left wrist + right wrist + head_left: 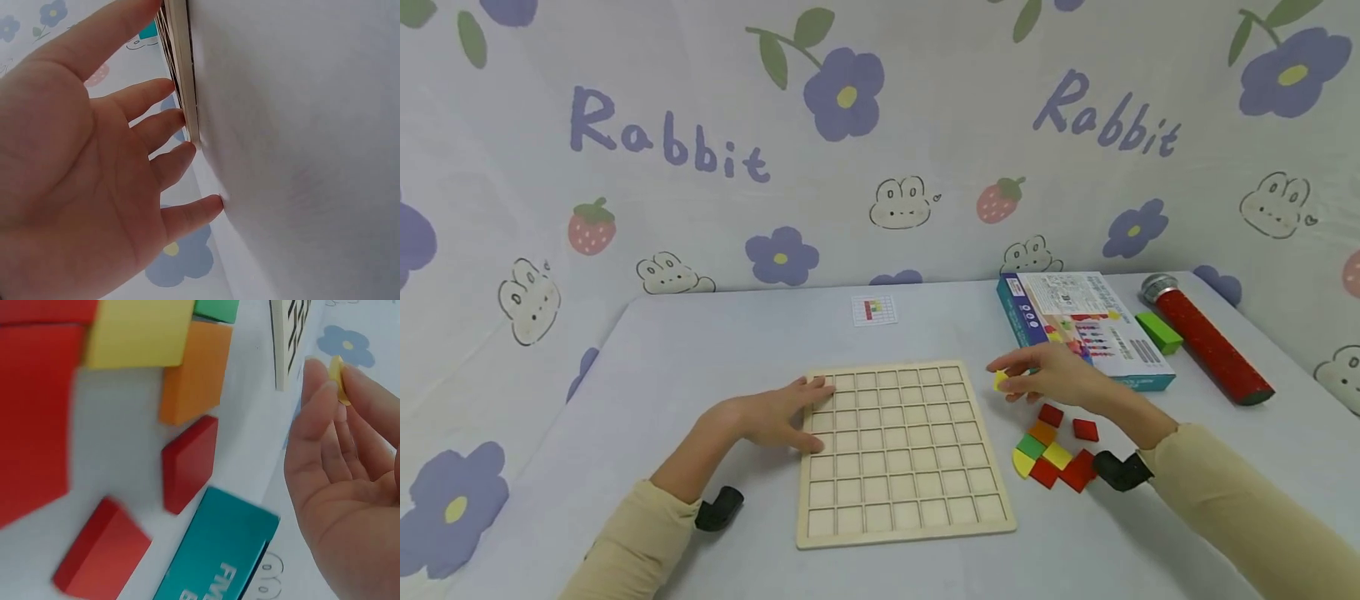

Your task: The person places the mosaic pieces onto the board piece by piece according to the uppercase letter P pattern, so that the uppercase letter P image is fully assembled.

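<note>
A wooden grid board (pixel 895 458) with bare square cells lies on the white table. My left hand (pixel 771 414) rests at the board's left edge, thumb and fingertips touching the frame; in the left wrist view the fingers (pixel 156 131) are spread along that edge. Right of the board's upper corner, my right hand (pixel 1052 377) pinches a small yellow block (pixel 339 380) between thumb and fingertips, above the table. Below that hand lies a loose group of flat blocks: red (pixel 1078 471), orange (pixel 1042 432), green (pixel 1031 447) and yellow (pixel 1057 455), plus a yellow quarter-round (pixel 1022 462).
A small card (pixel 874 311) with a coloured grid pattern lies behind the board. At the back right are a blue-and-white box (pixel 1093 329), a green block (pixel 1159 333) and a red microphone (pixel 1213 346). A printed cloth (pixel 700 217) hangs behind the table.
</note>
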The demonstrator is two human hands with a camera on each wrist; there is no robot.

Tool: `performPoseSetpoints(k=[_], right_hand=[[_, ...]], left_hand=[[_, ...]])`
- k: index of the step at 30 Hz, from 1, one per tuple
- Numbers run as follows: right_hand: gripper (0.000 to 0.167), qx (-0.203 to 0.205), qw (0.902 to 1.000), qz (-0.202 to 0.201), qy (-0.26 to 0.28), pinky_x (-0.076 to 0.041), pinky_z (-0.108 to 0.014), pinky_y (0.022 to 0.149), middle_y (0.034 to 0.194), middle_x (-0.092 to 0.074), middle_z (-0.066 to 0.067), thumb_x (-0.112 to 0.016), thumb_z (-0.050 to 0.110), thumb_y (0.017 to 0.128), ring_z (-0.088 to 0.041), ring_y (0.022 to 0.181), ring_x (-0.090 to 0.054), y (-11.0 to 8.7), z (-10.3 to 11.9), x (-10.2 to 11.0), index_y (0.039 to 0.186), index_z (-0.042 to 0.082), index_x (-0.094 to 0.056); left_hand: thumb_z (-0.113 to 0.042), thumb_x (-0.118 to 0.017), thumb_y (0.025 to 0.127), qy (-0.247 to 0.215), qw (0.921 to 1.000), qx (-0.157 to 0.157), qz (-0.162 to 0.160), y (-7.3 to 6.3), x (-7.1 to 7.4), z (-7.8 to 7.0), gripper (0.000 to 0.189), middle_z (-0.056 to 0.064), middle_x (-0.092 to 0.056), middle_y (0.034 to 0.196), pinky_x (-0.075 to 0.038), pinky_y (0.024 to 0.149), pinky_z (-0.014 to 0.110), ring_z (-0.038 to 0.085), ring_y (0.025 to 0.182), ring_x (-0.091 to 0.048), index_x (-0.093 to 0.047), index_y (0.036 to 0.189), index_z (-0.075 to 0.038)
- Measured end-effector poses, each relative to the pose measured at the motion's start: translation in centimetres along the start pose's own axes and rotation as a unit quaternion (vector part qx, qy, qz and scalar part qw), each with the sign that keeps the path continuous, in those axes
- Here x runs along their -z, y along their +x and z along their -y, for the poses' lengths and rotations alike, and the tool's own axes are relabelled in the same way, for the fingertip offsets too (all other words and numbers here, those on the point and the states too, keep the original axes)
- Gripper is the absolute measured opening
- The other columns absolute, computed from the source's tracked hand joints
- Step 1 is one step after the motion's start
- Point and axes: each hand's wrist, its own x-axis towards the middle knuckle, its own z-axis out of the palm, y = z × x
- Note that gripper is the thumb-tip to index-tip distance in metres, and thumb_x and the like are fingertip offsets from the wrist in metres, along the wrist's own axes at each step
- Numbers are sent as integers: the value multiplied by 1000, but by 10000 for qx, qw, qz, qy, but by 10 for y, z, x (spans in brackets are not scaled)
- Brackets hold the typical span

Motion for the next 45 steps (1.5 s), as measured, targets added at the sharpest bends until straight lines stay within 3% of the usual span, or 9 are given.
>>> performPoseSetpoints(k=[6,11,24,33,45], right_hand=[[32,-311,9986,90,420,-54,-32,73,94,-69,-10,-67,12,90,-24,85,-67,18,8,-10,119,-1,-62],[27,-428,9985,76,345,-52,-31,71,88,-70,-7,-69,13,89,-22,80,-64,31,17,-21,113,1,-66],[28,-217,9982,390,409,-48,-29,67,89,-67,-5,-68,13,89,-18,71,-56,56,38,-42,115,1,-67],[25,-264,9985,472,33,-47,-29,73,93,-69,-3,-69,14,89,-17,78,-58,68,46,-55,112,4,-69],[19,-198,9983,499,237,-53,-28,70,92,-69,-6,-70,10,87,-14,74,-63,71,53,-68,104,0,-71]], left_hand=[[-38,-66,89,52,10000,-47,-5,1,0,3,84,15,-7,158,-11,111,54,32,143,0,-19,153,-9],[-37,-67,89,-39,10000,-48,-15,1,-1,3,84,16,-7,157,-12,110,54,33,143,0,-20,153,-8],[-39,-68,88,-9,10000,22,-34,0,1,4,84,13,-9,158,-14,110,54,31,144,-2,-22,153,-11],[-37,-67,89,72,9999,-66,-27,0,2,5,83,14,-9,158,-11,111,52,32,143,-2,-22,152,-9],[-36,-67,89,82,9999,-95,-42,-1,2,4,82,14,-9,157,-12,111,51,32,143,-2,-22,152,-8]])
